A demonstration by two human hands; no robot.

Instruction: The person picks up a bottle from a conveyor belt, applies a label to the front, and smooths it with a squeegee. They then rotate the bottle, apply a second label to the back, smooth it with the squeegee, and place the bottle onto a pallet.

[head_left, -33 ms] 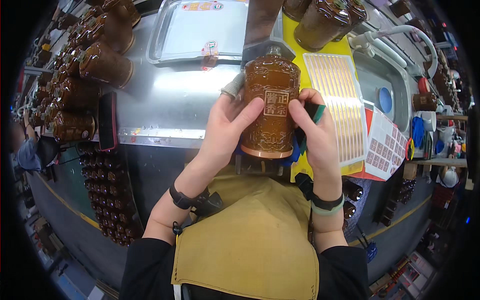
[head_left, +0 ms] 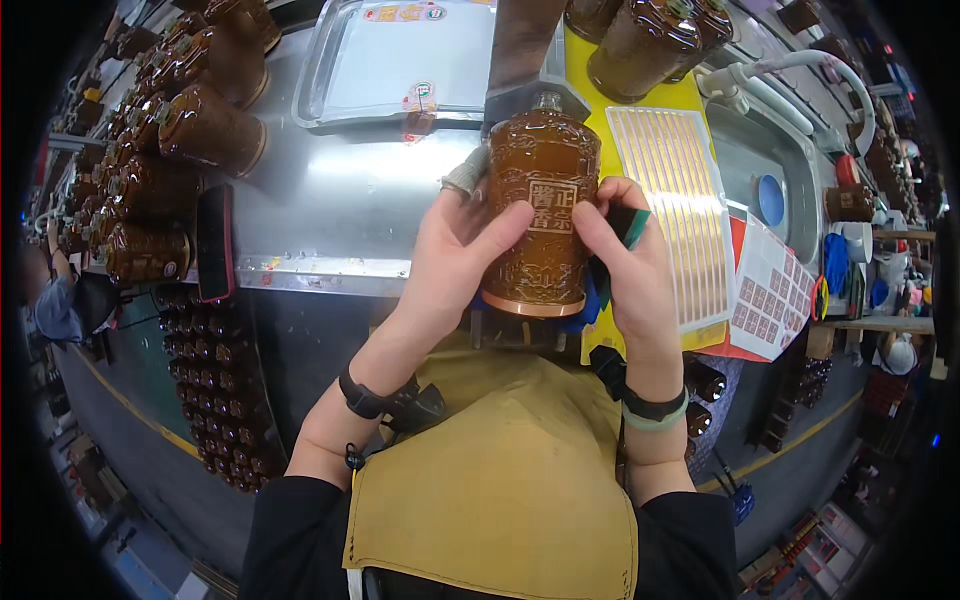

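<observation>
A brown, embossed glass bottle (head_left: 541, 255) with a copper-coloured band round its base is held between my two hands, neck pointing away from me. My left hand (head_left: 462, 235) grips its left side, thumb pressed on the square gold-bordered label (head_left: 552, 207). A grey cover (head_left: 466, 172) wraps one finger of that hand. On the other side my right hand (head_left: 628, 250) closes round the bottle, its thumb on the label's right edge. Tucked in the right fingers is a dark flat piece with a green edge (head_left: 637, 228), its kind partly hidden.
Just right lies a sheet of gold strips (head_left: 672, 215) on a yellow surface, beside a printed label sheet (head_left: 772, 295). A sink (head_left: 800, 150) is farther right. Many brown bottles (head_left: 212, 130) stand at left, near a phone (head_left: 214, 243). A metal tray (head_left: 330, 100) sits at the back.
Both thumbs have shifted slightly inward over the label, the left one to the right and the right one to the left. The bottle has not visibly moved.
</observation>
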